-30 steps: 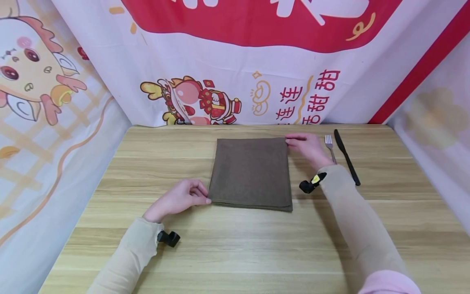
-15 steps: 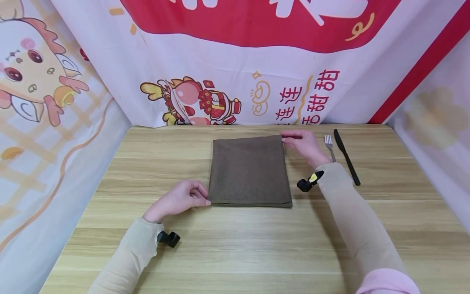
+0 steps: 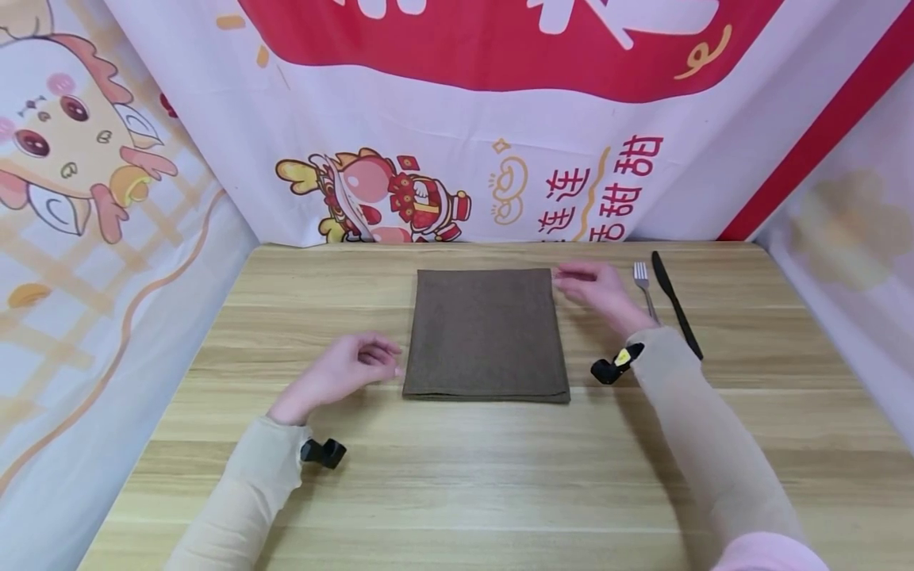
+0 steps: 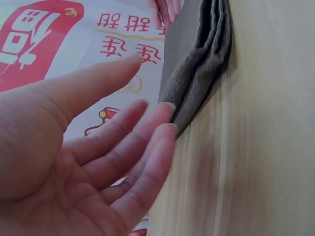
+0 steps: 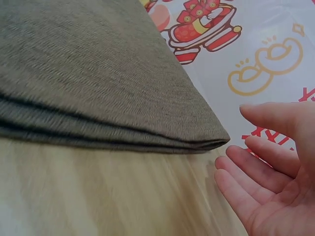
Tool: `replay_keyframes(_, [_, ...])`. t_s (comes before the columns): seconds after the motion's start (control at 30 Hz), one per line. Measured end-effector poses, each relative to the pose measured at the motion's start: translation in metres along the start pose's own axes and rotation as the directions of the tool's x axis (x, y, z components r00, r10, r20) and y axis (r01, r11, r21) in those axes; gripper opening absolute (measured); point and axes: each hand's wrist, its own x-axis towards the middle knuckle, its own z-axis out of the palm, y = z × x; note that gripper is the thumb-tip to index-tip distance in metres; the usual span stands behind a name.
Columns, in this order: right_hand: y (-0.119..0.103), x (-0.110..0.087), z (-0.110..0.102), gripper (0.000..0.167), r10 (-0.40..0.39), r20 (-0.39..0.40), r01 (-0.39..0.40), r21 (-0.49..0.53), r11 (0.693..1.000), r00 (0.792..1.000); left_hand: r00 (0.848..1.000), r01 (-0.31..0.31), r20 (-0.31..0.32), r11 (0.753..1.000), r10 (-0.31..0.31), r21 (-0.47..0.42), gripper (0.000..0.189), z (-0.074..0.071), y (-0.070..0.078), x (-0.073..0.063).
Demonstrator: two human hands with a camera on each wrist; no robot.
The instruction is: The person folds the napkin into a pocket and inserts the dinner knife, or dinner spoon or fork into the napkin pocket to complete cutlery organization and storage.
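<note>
A dark brown cloth napkin [image 3: 489, 333], folded into a square of several layers, lies flat on the wooden table. Just off its near left side is my left hand [image 3: 351, 366], holding nothing; in the left wrist view its thumb stands apart from relaxed fingers [image 4: 142, 162], whose tips overlap the napkin's folded edge [image 4: 197, 73]. My right hand [image 3: 598, 292] is beside the far right corner. In the right wrist view its thumb and fingers [image 5: 256, 172] are spread, with a small gap to the napkin's pointed corner [image 5: 216, 137].
To the right of my right hand lie a fork [image 3: 643, 281] and a black knife [image 3: 674, 301], the fork's handle partly hidden by my wrist. A printed cloth backdrop [image 3: 457, 159] rises along the table's back edge. Printed hangings [image 3: 78, 238] stand at both sides.
Both hands have let go of the napkin's corners. The left hand has drawn back slightly left and away from me; the far right corner, raised half a second ago, now lies flat.
</note>
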Motion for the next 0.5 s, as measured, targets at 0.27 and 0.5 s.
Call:
replay_keyframes(0.27, [0.004,-0.021,-0.01,0.055,0.024,0.057,-0.02,-0.073,0.997,0.998,0.992,-0.117,-0.043,0.993,0.116,-0.031,0.042,0.02,0.018,0.011])
replay_keyframes(0.5, [0.01,-0.04,-0.016,0.057,0.025,0.075,-0.018,-0.098,0.995,0.997,0.982,-0.184,0.043,0.983,0.185,-0.031,0.042,0.049,0.034,0.026])
